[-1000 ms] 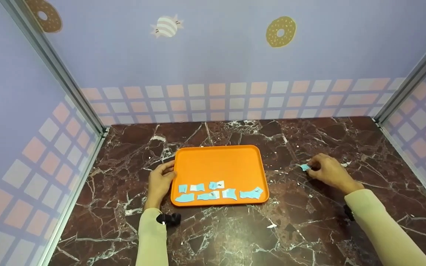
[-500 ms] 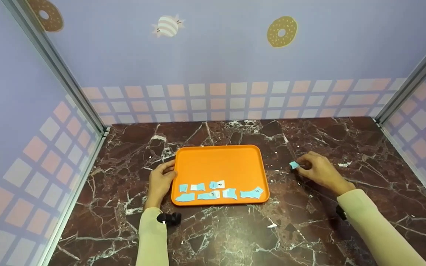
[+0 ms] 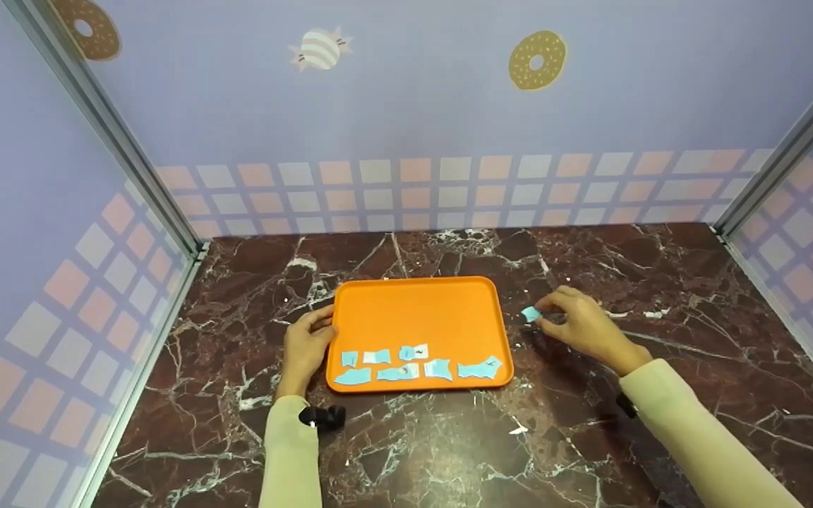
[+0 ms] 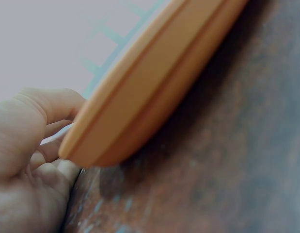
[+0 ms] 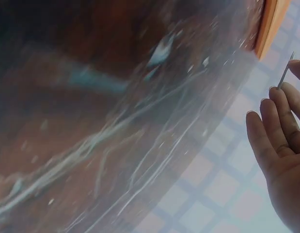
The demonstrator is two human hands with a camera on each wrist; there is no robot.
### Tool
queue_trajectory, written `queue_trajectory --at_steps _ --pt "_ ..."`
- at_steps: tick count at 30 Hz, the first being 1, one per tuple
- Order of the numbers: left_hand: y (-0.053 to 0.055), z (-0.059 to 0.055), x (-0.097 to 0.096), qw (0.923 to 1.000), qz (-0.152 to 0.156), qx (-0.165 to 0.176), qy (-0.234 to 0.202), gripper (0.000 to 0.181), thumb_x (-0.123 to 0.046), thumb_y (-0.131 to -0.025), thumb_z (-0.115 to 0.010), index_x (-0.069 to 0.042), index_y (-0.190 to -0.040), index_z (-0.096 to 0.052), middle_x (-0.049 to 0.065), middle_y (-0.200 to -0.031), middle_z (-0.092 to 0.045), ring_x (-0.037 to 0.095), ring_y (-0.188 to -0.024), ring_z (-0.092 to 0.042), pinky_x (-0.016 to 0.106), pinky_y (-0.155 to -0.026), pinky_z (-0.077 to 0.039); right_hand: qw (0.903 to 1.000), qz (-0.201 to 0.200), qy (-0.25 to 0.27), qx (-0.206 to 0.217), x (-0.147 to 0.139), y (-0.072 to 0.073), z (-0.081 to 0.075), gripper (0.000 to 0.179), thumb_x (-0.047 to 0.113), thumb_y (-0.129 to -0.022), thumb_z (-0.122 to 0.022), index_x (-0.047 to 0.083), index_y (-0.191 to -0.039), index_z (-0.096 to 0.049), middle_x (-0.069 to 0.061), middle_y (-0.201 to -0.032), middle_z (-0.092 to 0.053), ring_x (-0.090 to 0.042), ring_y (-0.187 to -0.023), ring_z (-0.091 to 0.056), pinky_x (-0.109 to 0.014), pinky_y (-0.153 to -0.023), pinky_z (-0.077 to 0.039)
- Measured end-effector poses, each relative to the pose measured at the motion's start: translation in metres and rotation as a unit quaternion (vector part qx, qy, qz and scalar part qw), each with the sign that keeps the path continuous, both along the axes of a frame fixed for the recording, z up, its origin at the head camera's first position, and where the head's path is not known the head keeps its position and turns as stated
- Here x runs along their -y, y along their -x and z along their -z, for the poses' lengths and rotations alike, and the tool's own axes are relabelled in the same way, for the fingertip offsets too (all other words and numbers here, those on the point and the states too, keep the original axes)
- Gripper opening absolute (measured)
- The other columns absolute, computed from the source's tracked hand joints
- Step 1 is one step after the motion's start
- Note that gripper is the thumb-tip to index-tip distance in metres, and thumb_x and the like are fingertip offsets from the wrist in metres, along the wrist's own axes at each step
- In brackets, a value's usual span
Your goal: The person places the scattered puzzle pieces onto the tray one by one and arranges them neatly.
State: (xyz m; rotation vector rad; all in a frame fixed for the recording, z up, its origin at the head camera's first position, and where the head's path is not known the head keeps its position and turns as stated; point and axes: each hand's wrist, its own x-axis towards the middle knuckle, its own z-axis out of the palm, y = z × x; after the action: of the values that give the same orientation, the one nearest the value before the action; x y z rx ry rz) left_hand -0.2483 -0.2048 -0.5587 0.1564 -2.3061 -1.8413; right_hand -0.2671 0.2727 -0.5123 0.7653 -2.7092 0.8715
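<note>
My right hand pinches a torn scrap of light-blue paper between thumb and fingertips, just right of the orange tray. In the right wrist view, that scrap is seen edge-on, raised off the table. My left hand grips the tray's left rim; the left wrist view has the thumb at the rim and the other fingers curled below it. Several torn blue-and-white paper pieces lie in two rows along the tray's near side, among them a long one at the right.
The tray rests on a dark red marble-patterned table. A lilac wall with printed squares and sweets stands behind, with side panels at left and right. Dark wrist cameras sit on the sleeves.
My right hand has moved left toward the tray, carrying the blue paper scrap up off the table. The left hand, the tray and its paper pieces stay in place.
</note>
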Motion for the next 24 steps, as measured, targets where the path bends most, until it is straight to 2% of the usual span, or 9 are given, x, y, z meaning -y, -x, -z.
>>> queue_trajectory --at_steps 6,11,18,24 --pt "0.001 0.001 0.001 1.0000 -0.002 0.005 -0.002 0.040 0.009 -0.095 -0.068 0.006 -0.134 -0.070 0.023 -0.127 -0.067 0.037 -0.117 -0.068 0.022 -0.089 -0.057 0.9995 -0.026 0.012 -0.016 0.019 0.000 0.001 0.020 0.004 -0.087 -0.086 0.000 -0.104 -0.077 -0.008 -0.098 -0.068 -0.027 -0.089 -0.068 -0.045 -0.081 -0.060" --pt "0.001 0.002 0.001 0.9999 0.000 -0.011 -0.002 0.038 0.010 -0.095 -0.067 0.009 -0.132 -0.070 0.026 -0.126 -0.068 0.040 -0.116 -0.068 0.020 -0.088 -0.056 0.9987 -0.042 0.014 -0.027 0.034 -0.001 0.000 0.019 0.004 -0.087 -0.086 0.001 -0.103 -0.077 -0.008 -0.096 -0.067 -0.027 -0.087 -0.067 -0.044 -0.078 -0.059" --pt "0.002 0.003 0.001 0.9998 0.000 -0.016 -0.006 0.038 0.012 -0.094 -0.066 0.010 -0.132 -0.070 0.028 -0.125 -0.068 0.042 -0.116 -0.067 0.016 -0.086 -0.054 0.9982 -0.053 0.017 -0.021 0.052 -0.001 0.000 0.019 0.008 -0.089 -0.086 0.003 -0.106 -0.078 -0.007 -0.096 -0.066 -0.025 -0.087 -0.065 -0.044 -0.078 -0.058" --pt "0.003 0.003 0.001 0.9999 -0.003 -0.013 -0.001 0.038 0.012 -0.094 -0.067 0.010 -0.132 -0.070 0.027 -0.126 -0.068 0.041 -0.116 -0.068 0.016 -0.086 -0.054 0.9980 -0.062 0.006 -0.009 0.066 -0.001 -0.001 0.017 0.007 -0.091 -0.083 0.004 -0.107 -0.078 -0.006 -0.100 -0.067 -0.030 -0.088 -0.064 -0.041 -0.077 -0.056"
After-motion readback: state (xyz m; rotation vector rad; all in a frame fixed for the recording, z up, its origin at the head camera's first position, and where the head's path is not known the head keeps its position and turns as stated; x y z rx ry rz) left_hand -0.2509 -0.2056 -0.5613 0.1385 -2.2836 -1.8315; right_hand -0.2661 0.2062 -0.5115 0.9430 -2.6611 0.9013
